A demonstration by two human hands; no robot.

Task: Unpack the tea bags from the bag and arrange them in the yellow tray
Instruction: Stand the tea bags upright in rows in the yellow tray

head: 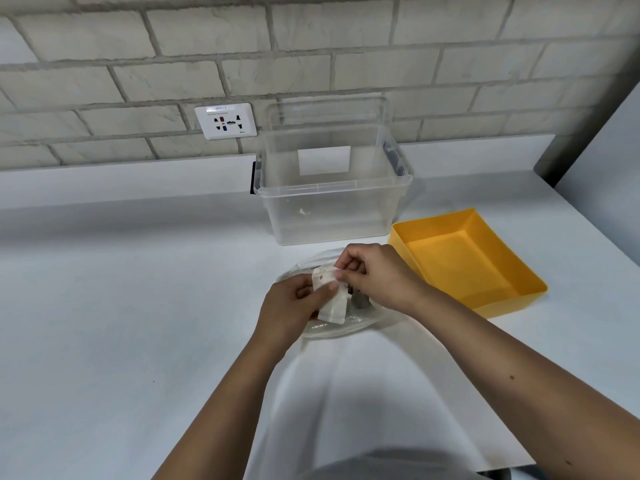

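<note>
Nearest the camera: white table (104, 341), running back to the wall.

At its middle, left hand (289, 306): fingers curled, thumb pressed flat on the face of a white paper tea bag (333, 303), holding it from the left side.

Right hand (379, 277): thumb and forefinger closed in a pinch on the upper corner of the same tea bag, remaining fingers curled inward.

Tea bag held between both hands, tilted, its lower end over a clear bag (325, 330).

Clear bag lying on the table directly beneath the hands, partly hidden by them. Darker contents visible inside under the right hand, too blurred to identify.

Just right of the right wrist, near the clear bag but apart from it: yellow tray (502, 303), rectangular, set at an angle on the table.

Farther back, behind the hands: clear plastic box (329, 216), open-topped, a small white scrap on its floor. Near right corner close to the tray, contact not discernible.

Behind the box: lid (327, 112), upright against the brick wall (104, 46).

Left of the lid, on the wall: white socket (225, 120).
</note>
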